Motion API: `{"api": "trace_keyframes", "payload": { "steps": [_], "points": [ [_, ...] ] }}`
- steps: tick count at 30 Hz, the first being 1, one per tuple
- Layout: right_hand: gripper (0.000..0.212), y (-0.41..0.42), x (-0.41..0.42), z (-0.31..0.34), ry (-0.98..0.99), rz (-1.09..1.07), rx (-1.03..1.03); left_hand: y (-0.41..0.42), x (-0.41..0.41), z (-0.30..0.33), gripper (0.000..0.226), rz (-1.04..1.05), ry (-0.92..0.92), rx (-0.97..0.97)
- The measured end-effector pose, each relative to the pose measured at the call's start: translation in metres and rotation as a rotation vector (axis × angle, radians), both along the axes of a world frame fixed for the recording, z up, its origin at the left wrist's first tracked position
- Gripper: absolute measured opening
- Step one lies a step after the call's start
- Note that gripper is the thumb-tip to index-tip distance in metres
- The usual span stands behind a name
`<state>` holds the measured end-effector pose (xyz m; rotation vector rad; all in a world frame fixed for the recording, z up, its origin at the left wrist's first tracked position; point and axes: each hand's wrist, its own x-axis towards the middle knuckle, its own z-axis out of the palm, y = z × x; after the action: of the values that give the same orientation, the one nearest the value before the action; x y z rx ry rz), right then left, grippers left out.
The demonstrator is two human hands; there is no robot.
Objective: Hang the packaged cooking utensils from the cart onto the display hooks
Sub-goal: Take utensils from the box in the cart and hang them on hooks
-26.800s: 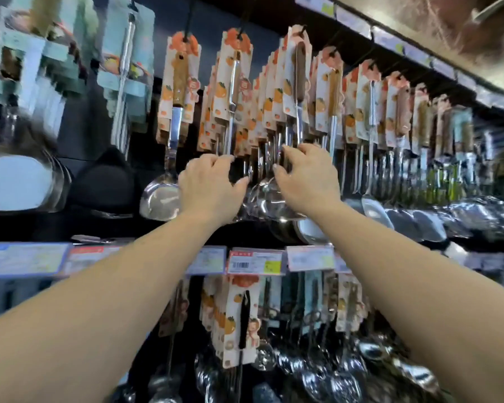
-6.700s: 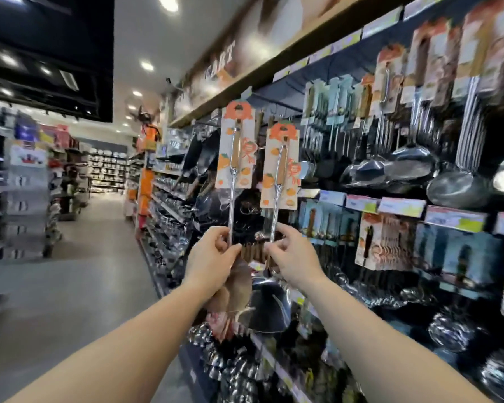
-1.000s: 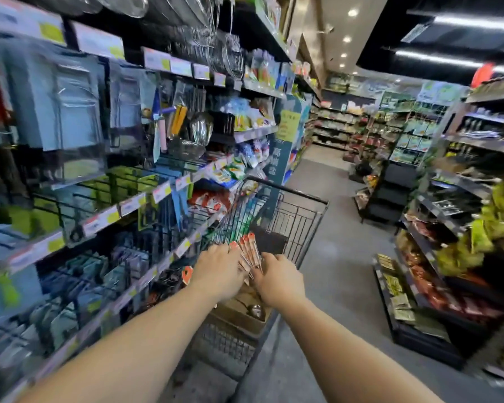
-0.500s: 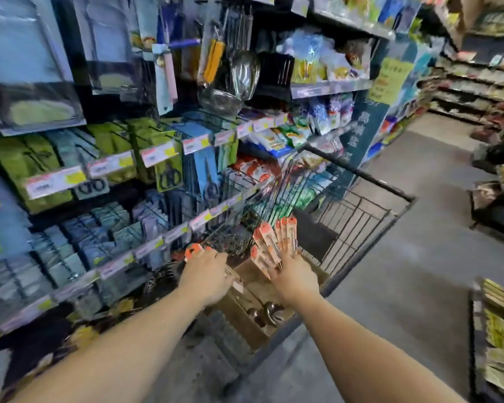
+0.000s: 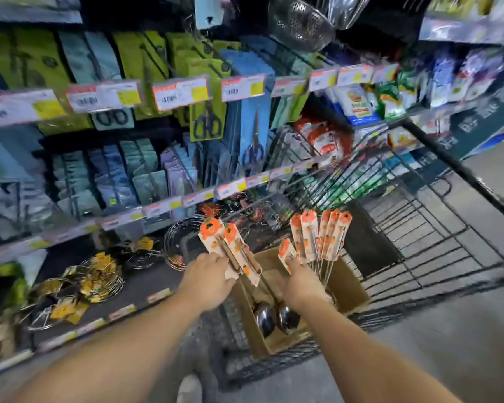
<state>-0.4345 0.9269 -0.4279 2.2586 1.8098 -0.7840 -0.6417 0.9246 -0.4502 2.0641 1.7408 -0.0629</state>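
Orange-topped carded ladles (image 5: 233,251), steel bowls down, in left hand (image 5: 208,282)

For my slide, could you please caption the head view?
Both hands lift carded ladles from the cart's box.

Your view is evenly lit from above, a little dim on the lower shelves (image 5: 146,274). Motion blur smears the left side and the price tags (image 5: 105,97). The wide lens bends the cart (image 5: 437,228) edges.
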Motion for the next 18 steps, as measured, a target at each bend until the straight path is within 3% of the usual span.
{"api": "trace_keyframes", "payload": {
  "steps": [8,18],
  "points": [
    [0.027,0.041,0.012,-0.088,0.010,0.220,-0.122,0.005,0.032,-0.047,0.054,0.159,0.001,-0.081],
    [0.042,0.062,0.071,-0.191,0.028,0.477,-0.317,-0.031,0.129,-0.123,0.048,0.527,-0.033,-0.226]
  ]
}}
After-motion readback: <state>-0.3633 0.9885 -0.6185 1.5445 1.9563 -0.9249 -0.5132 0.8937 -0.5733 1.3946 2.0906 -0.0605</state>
